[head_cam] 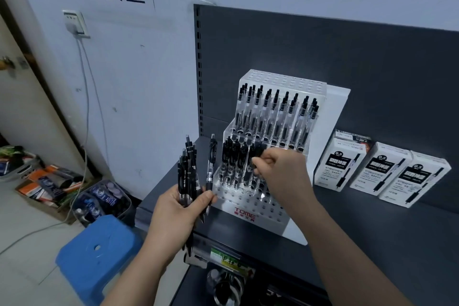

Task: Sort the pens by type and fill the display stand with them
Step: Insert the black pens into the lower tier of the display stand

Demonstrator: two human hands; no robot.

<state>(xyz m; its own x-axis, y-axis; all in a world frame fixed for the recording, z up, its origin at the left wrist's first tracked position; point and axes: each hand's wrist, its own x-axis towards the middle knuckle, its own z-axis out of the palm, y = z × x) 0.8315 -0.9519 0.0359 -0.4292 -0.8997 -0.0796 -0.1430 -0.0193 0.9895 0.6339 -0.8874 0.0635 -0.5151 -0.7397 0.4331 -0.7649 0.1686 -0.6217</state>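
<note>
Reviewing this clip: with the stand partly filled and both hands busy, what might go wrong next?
1. The left hand grips a splayed bundle of pens. The separate pen leaning out by the thumb might slip and fall past the shelf edge.
2. The right hand pinches a black pen among crowded pens in the lower tier of the display stand. It may bump neighbours or miss a hole.

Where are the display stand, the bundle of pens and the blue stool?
display stand (244, 211): head view, front logo strip.
bundle of pens (188, 171): head view, dark barrels.
blue stool (111, 258): head view, seat top.
</note>
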